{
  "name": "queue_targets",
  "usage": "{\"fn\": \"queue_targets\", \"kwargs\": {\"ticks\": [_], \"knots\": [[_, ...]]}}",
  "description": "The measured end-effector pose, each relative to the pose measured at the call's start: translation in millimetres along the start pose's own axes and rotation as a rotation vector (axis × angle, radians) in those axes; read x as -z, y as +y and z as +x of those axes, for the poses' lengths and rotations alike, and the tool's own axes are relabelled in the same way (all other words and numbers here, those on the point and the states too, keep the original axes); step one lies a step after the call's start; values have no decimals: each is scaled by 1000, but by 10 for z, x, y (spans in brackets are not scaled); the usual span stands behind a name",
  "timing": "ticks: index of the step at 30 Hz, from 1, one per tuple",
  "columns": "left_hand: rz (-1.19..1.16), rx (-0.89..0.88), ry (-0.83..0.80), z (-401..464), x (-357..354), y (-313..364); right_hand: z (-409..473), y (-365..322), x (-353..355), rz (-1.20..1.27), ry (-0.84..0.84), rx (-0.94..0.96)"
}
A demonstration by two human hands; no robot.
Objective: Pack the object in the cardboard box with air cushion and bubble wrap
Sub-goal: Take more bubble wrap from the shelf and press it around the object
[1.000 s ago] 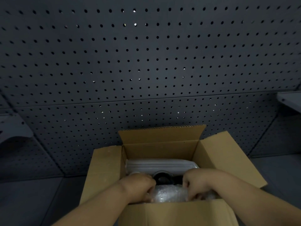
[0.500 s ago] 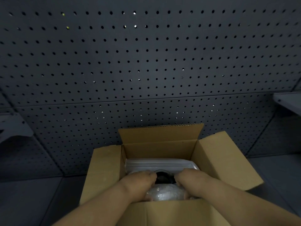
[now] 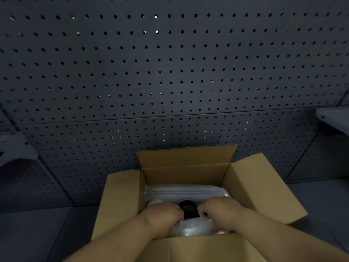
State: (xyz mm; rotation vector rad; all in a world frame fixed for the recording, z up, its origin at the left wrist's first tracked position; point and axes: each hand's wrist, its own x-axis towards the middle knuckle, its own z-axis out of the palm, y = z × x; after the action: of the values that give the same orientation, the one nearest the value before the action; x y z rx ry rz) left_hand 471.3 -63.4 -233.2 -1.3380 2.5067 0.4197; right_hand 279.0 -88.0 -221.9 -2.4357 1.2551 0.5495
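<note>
Change: both hands have drawn closer around the dark object (image 3: 188, 208).
Grip: left hand (image 3: 162, 217) and right hand (image 3: 220, 211) curl on bubble wrap (image 3: 192, 226).
Object: between the hands, inside cardboard box (image 3: 260, 188), air cushion (image 3: 185, 191) beyond.
Technique: press evenly, tuck wrap downward.

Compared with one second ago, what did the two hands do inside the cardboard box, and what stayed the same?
Both hands, left and right, moved inward and slightly deeper, closing around the bubble-wrapped object and its dark round end. The air cushion at the back and the cardboard box with open flaps did not move.
</note>
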Motion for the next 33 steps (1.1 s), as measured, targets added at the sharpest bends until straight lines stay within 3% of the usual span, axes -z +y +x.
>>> {"fn": "queue_targets", "kwargs": {"ticks": [10,17,24,28,33], "knots": [[-147,-123,-113,-61,47,-192,-26,96,7,144,-94,-37],[53,-156,-99,-23,2,-78,15,72,-44,205,-111,-119],[240,-130,-100,19,-7,-11,119,-27,26,87,-175,-106],[178,-106,-105,11,10,-39,97,-8,-23,120,-75,-148],[-2,-16,-171,9,141,-86,41,65,-5,212,-76,-120]]}}
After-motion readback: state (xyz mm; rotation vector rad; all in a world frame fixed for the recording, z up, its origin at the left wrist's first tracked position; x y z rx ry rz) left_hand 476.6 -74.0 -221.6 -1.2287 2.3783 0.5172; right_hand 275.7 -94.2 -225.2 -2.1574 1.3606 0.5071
